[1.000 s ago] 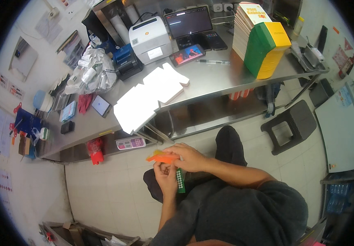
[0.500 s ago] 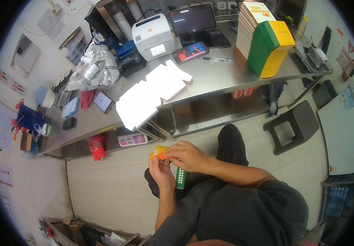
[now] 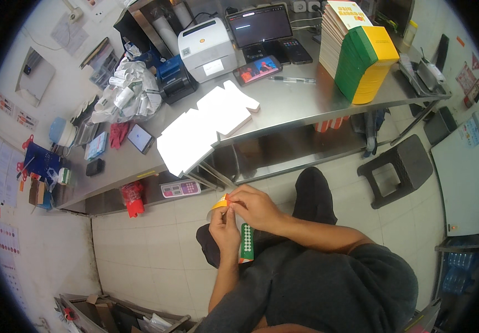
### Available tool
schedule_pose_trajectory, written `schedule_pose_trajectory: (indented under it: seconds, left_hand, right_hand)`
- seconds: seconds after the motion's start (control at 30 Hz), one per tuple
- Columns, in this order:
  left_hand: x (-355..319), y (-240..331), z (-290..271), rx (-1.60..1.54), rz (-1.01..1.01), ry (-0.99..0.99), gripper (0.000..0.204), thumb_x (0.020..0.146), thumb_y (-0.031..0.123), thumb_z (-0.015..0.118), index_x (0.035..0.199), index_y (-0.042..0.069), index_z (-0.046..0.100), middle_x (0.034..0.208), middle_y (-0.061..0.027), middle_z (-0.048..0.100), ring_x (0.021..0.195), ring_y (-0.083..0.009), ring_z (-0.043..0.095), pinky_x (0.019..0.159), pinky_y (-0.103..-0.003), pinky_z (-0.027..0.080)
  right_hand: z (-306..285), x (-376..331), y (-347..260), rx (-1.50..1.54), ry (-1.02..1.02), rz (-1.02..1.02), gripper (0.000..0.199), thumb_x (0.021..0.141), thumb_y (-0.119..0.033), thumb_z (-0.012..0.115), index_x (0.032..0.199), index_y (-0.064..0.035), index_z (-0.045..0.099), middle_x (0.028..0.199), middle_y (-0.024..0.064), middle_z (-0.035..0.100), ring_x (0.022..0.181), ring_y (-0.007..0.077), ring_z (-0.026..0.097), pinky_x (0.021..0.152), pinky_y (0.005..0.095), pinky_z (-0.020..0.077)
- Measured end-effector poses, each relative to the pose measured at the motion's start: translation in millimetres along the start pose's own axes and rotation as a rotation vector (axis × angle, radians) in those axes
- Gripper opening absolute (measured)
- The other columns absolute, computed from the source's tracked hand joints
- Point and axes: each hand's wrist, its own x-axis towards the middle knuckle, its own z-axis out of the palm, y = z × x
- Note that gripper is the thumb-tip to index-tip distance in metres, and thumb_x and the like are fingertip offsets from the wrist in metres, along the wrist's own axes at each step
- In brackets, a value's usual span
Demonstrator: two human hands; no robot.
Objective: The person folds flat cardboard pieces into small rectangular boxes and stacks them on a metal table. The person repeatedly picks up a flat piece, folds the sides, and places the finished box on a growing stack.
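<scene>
Left hand (image 3: 225, 228): pinches yellow card (image 3: 220, 204), maybe steadying it.
Right hand (image 3: 257, 208): pinches its orange bit.
White cards (image 3: 206, 123): eleven o'clock, likely handy.

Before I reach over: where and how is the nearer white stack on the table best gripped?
Probably by the near end of the white stack, from the front, thumb underneath: it lies flat, and that end seems to jut past the edge of the table. Left hand and right hand both hold the yellow-and-orange piece.
</scene>
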Motion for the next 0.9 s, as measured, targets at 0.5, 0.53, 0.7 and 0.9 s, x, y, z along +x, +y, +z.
schedule_pose_trajectory:
  seconds: [0.5,0.53,0.7,0.9]
  left_hand:
    - [-5,-2,0,-0.523,-0.118,0.007,0.018,0.107,0.009,0.063,0.12,-0.004,0.061,0.119,-0.0146,0.071,0.109,-0.0185,0.07,0.103,-0.036,0.057]
    - [-5,-3,0,-0.518,-0.122,0.01,0.018,0.107,0.008,0.064,0.12,-0.004,0.06,0.119,-0.0148,0.071,0.109,-0.0183,0.07,0.103,-0.036,0.057]
    - [-5,-1,0,-0.607,-0.061,0.051,0.019,0.104,0.005,0.067,0.12,-0.003,0.06,0.119,-0.0151,0.071,0.107,-0.0187,0.07,0.1,-0.036,0.058]
    - [0,9,-3,-0.713,0.003,0.048,0.02,0.103,0.001,0.067,0.122,-0.001,0.06,0.117,-0.0136,0.071,0.103,-0.0206,0.071,0.096,-0.037,0.059]
  right_hand:
    - [-13,12,3,0.095,-0.155,-0.031,0.012,0.093,-0.011,0.071,0.092,-0.0007,0.076,0.11,0.0112,0.071,0.104,0.0288,0.066,0.094,0.0402,0.0521]
    - [-14,12,3,0.082,-0.171,-0.022,0.012,0.093,-0.012,0.071,0.093,-0.001,0.076,0.111,0.0113,0.071,0.106,0.0291,0.065,0.096,0.0404,0.0513]
    - [-21,11,-1,-0.005,-0.268,-0.063,0.018,0.096,-0.017,0.072,0.102,-0.0021,0.079,0.114,0.0113,0.07,0.111,0.0295,0.062,0.101,0.0409,0.0482]
    - [-23,17,-10,0.074,-0.28,-0.112,0.015,0.098,-0.013,0.071,0.105,-0.0013,0.076,0.115,0.0117,0.069,0.11,0.0271,0.064,0.096,0.0377,0.0512]
